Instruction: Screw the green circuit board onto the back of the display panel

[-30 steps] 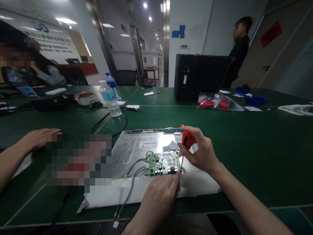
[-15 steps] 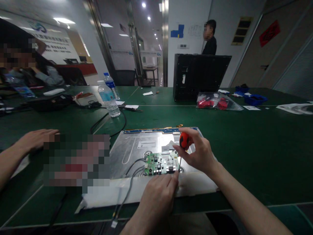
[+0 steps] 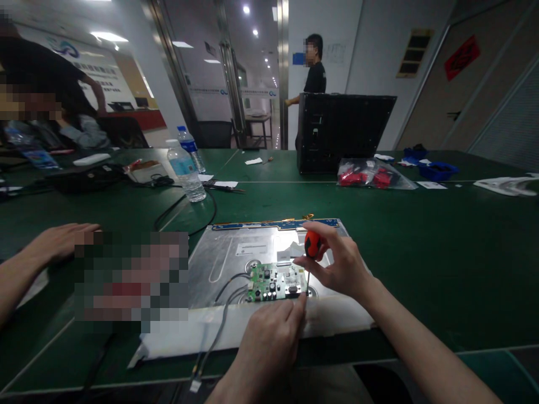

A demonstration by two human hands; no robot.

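A silver metal panel (image 3: 236, 252) lies flat on the green table (image 3: 421, 247) in front of me. A small green circuit board (image 3: 275, 281) sits on its near part, with grey wires (image 3: 227, 294) running off to the left. My right hand (image 3: 337, 266) is closed on a screwdriver with a red and black handle (image 3: 312, 244); its shaft points down at the board's right edge. My left hand (image 3: 269, 342) rests on the panel's near edge, fingers curled together, fingertips touching the spot below the screwdriver tip.
Another person's hand (image 3: 63, 241) lies flat on the table at the left. Two water bottles (image 3: 185, 171), black cables (image 3: 185, 205), a black monitor case (image 3: 343, 132) and a bag of red parts (image 3: 373, 177) stand further back. A person stands behind the case.
My right hand and the screwdriver have shifted slightly left and down toward the board. The person in the background has walked left, behind the black case.
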